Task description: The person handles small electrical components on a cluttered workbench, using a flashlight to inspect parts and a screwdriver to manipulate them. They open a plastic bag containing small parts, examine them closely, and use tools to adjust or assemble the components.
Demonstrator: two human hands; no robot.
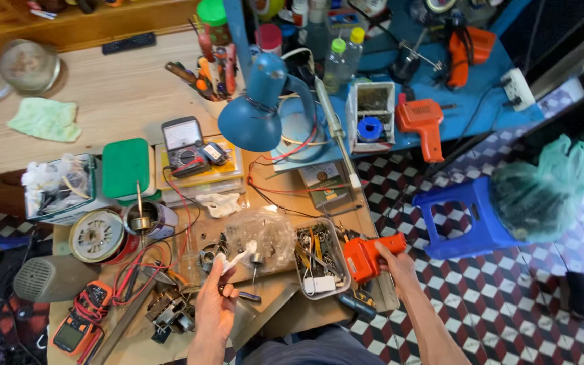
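- Both hands sit low at the near edge of the cluttered wooden surface point(136, 88), left hand point(212, 304) toward the middle, right hand point(392, 260) out at the right edge.
- Right hand is closed around the grip of an orange soldering gun point(366, 255); the gun's long axis runs roughly left to right, its bulky body pointing left toward the metal parts tray point(336, 277), which it touches or nearly touches.
- Left hand is loosely curled, fingers pinching a small white piece point(238, 259) that sticks up and to the right; exactly what it is cannot be told.
- Small white piece lies left of the gun, with the parts tray between the two hands, so the gun would have to cross over the tray to meet it.
- Just above the left hand lies a crumpled clear plastic bag point(265, 233), and a blue desk lamp point(258, 111) hangs over the middle of the surface.
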